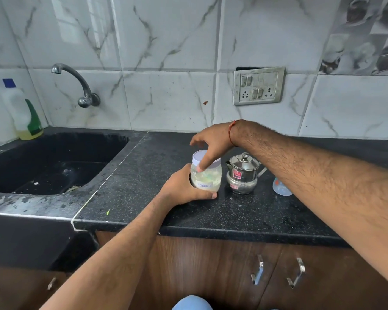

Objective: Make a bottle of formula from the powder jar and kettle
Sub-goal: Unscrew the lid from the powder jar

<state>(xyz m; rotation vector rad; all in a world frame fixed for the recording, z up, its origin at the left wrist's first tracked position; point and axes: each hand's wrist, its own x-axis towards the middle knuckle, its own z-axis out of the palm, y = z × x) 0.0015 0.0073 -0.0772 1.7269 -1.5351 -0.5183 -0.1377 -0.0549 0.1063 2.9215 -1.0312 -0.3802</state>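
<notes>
A clear powder jar (207,176) with a pale lilac lid (199,156) and a handwritten "Formula" label stands on the black counter (233,215). My left hand (184,189) grips the jar's lower body from the left. My right hand (211,142) comes down over the lid from above, thumb lying against the jar's front and fingers spread over the top. Just right of the jar stands a small steel kettle (242,175) with its lid on. A pale blue bottle part (281,187) lies on the counter further right, partly hidden by my right forearm.
A black sink (54,162) lies to the left under a wall tap (76,86). A dish-soap bottle (24,113) stands in the back left corner. A switch-and-socket plate (259,86) sits on the tiled wall. Cabinet doors with metal handles (258,272) are below the counter.
</notes>
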